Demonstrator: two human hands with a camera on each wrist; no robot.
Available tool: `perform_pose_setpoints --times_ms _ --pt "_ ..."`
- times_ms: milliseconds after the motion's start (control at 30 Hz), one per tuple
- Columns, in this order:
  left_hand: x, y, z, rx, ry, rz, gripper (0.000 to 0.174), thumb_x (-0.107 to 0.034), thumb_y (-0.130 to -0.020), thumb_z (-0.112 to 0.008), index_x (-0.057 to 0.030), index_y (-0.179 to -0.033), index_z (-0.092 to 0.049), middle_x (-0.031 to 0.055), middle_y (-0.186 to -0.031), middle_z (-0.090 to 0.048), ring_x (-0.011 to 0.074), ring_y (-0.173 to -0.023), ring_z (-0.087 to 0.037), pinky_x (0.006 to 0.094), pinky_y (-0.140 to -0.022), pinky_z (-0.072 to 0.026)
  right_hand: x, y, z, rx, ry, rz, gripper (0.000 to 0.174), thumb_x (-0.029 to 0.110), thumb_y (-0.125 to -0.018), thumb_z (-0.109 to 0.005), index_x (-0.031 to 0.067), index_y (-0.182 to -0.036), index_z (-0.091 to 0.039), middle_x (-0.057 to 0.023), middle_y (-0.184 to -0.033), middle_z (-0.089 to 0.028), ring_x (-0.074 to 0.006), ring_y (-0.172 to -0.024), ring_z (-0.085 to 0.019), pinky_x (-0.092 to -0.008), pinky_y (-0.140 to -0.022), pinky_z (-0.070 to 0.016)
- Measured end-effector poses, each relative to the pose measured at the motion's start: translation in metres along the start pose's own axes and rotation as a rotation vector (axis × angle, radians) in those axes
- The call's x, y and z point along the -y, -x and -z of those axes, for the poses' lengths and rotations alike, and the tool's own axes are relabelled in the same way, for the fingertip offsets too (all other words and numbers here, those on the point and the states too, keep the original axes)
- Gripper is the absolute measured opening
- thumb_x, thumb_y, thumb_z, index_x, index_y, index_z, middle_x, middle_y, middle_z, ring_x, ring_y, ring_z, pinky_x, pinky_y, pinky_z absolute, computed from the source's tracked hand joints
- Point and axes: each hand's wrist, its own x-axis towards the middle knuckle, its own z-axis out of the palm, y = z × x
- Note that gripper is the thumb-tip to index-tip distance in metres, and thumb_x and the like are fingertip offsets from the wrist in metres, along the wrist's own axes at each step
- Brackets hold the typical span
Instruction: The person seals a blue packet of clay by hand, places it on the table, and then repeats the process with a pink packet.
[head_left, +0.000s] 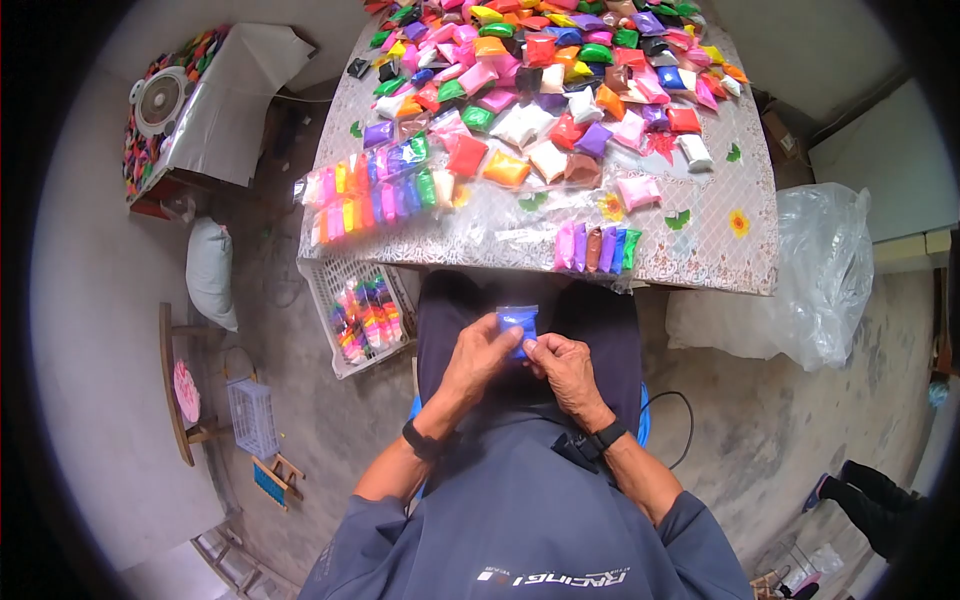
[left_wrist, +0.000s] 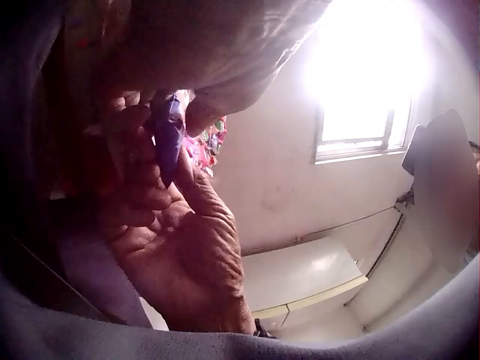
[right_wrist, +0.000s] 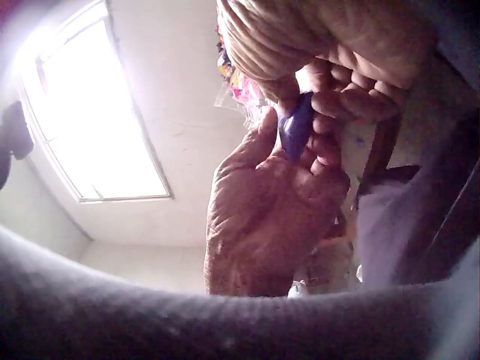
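Observation:
A small clear packet of blue filling [head_left: 517, 322] is held over the lap, in front of the table edge. My left hand [head_left: 478, 352] pinches its left side, thumb lying across the front. At its lower right corner, my right hand [head_left: 567, 372] grips between thumb and curled fingers. Both wrist views show the packet edge-on as a dark blue wedge [left_wrist: 169, 142] between the fingertips of the two hands. Nearest on the table lies a row of small packets [head_left: 594, 250] in pink, brown, purple, blue and green.
A large heap of coloured packets [head_left: 540, 80] covers the far part of the patterned table [head_left: 700, 245]. Bagged rows of packets [head_left: 375, 190] lie at its left. A white crate [head_left: 340, 325] with packed sets stands below. Clear plastic sheeting [head_left: 800, 280] hangs at the right.

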Motion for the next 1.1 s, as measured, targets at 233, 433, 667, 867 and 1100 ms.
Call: perform_pose_setpoints --times_ms 233,433,667,867,1100 --pt "-0.026 0.009 0.003 0.057 -0.102 0.008 0.028 -0.013 -0.091 -0.070 -0.0040 -0.117 -0.064 0.0001 -0.097 -0.068 0.0043 -0.080 -0.059 0.0195 -0.067 -0.0463 0.020 0.003 0.006 0.031 0.049 0.047 0.020 0.020 -0.095 -0.069 0.0001 -0.095 -0.071 0.0018 -0.072 -0.062 -0.0045 -0.065 -0.051 -0.0211 -0.060 -0.0422" --pt "-0.028 0.002 0.006 0.010 -0.401 -0.234 0.033 -0.002 -0.085 -0.073 0.0006 -0.117 -0.063 0.0018 -0.096 -0.068 0.0078 -0.085 -0.061 0.0246 -0.077 -0.0509 0.062 0.007 0.030 -0.209 0.434 0.454 0.031 0.006 -0.084 -0.074 0.0006 -0.114 -0.069 -0.0073 -0.100 -0.068 -0.0118 -0.073 -0.059 -0.0270 -0.067 -0.0495" --pt "-0.022 0.006 -0.003 -0.024 -0.577 -0.322 0.036 0.000 -0.083 -0.075 0.0012 -0.116 -0.062 0.0051 -0.095 -0.068 0.0091 -0.085 -0.062 0.0260 -0.076 -0.0522 0.097 0.008 0.026 0.007 0.548 0.583 0.034 -0.002 -0.084 -0.070 0.0001 -0.118 -0.067 -0.0077 -0.109 -0.066 -0.0099 -0.075 -0.058 -0.0234 -0.066 -0.0490" --pt "-0.034 0.020 -0.005 -0.081 -0.632 -0.398 0.030 -0.002 -0.078 -0.077 -0.0001 -0.106 -0.066 0.0066 -0.089 -0.066 0.0146 -0.076 -0.063 0.0279 -0.069 -0.0511 0.094 0.005 0.016 0.140 0.531 0.475 0.028 0.000 -0.084 -0.071 -0.0006 -0.112 -0.069 -0.0110 -0.100 -0.069 -0.0166 -0.080 -0.064 -0.0278 -0.070 -0.0517" --pt "-0.046 0.029 -0.001 0.006 -0.741 -0.569 0.028 -0.005 -0.073 -0.079 -0.0011 -0.099 -0.068 0.0118 -0.085 -0.063 0.0262 -0.072 -0.063 0.0346 -0.064 -0.0493 0.105 0.009 0.018 0.263 0.535 0.448 0.020 0.002 -0.083 -0.072 -0.0003 -0.103 -0.071 -0.0113 -0.092 -0.069 -0.0193 -0.076 -0.067 -0.0297 -0.069 -0.0519"
